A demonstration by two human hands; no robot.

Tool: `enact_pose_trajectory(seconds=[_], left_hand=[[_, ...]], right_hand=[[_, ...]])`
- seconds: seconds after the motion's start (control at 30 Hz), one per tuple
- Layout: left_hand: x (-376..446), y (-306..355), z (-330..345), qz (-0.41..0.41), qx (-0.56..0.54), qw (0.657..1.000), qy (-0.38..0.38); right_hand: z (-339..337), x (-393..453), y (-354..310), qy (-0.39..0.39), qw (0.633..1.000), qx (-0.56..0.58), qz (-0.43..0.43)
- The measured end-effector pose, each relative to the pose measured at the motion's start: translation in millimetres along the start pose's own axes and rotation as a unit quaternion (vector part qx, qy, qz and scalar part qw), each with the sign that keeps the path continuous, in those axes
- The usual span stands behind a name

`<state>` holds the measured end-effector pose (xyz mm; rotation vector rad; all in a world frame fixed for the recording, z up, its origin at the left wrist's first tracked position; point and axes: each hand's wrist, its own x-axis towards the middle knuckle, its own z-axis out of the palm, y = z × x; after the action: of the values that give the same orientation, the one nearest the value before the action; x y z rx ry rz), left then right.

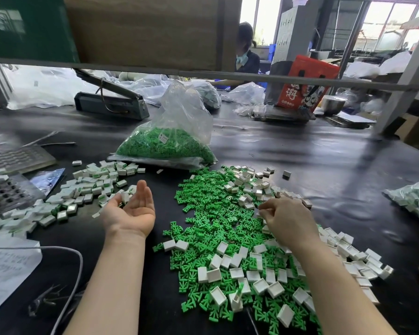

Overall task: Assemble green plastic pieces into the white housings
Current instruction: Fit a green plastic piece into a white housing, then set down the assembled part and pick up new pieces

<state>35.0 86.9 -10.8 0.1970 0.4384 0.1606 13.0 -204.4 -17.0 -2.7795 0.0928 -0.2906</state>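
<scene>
Nearest, table edge: the dark table (160, 298) runs out of view below, with bare surface between the two forearms.
Paper and cable: a white sheet (5, 269) and a grey cable (65, 252) lie at the near left.
Green pieces: a loose heap of green plastic pieces (213, 228) spreads across the right half of the table.
White housings: white housings (240, 267) lie scattered on and beside the heap.
Right hand: the right hand (286, 218) rests palm down on the heap, fingers curled; whether they pinch a piece cannot be told.
Left hand: the left hand (131, 206) is palm up and spread, a small white housing (124, 197) resting at its fingertips.
Finished pile: filled housings (87, 187) lie beyond the left hand.
Open room: bare table stretches right of the heap.
Bag: a clear bag of green pieces (169, 141) stands behind.
Far edge: a grey rail (252, 77) crosses overhead.
</scene>
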Motion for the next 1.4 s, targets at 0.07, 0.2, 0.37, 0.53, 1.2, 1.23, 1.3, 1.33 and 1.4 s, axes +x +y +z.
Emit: enact_pose_trajectory(seconds=[0.07,0.2,0.37,0.53,1.2,1.23,1.3,1.33,1.4], left_hand=[[-0.8,-2.6,1.6,-0.010,0.011,1.000,-0.006],[-9.3,-16.4,5.6,-0.042,0.110,0.993,-0.024],[-26.5,-47.1,11.7,-0.069,0.363,0.921,-0.120],[-37.6,-78.9,12.1,-0.044,0.574,0.791,-0.205],[-47.9,-72.3,17.6,-0.102,0.421,0.869,-0.240],[-47.3,-72.1,18.2,-0.104,0.408,0.876,-0.237],[-46.3,-71.4,18.8,-0.103,0.386,0.887,-0.232],[-46.0,-70.9,18.7,-0.102,0.378,0.891,-0.232],[-46.4,-69.8,18.5,-0.100,0.364,0.895,-0.236]], right_hand=[[2.4,-0.8,-0.7,-0.007,0.999,-0.031,-0.008],[3.6,-0.8,0.0,-0.016,1.000,-0.023,-0.008],[3.3,0.3,-4.5,-0.004,0.999,0.010,-0.031],[-4.5,-3.4,-28.6,0.010,0.957,0.263,-0.120],[5.7,-10.3,-39.5,-0.116,0.983,0.019,-0.141],[6.1,-10.5,-39.8,-0.111,0.983,0.025,-0.141],[5.4,-10.5,-40.9,-0.092,0.984,0.080,-0.127],[4.2,-10.0,-41.4,-0.077,0.983,0.122,-0.115],[1.7,-8.4,-42.7,-0.047,0.972,0.212,-0.090]])
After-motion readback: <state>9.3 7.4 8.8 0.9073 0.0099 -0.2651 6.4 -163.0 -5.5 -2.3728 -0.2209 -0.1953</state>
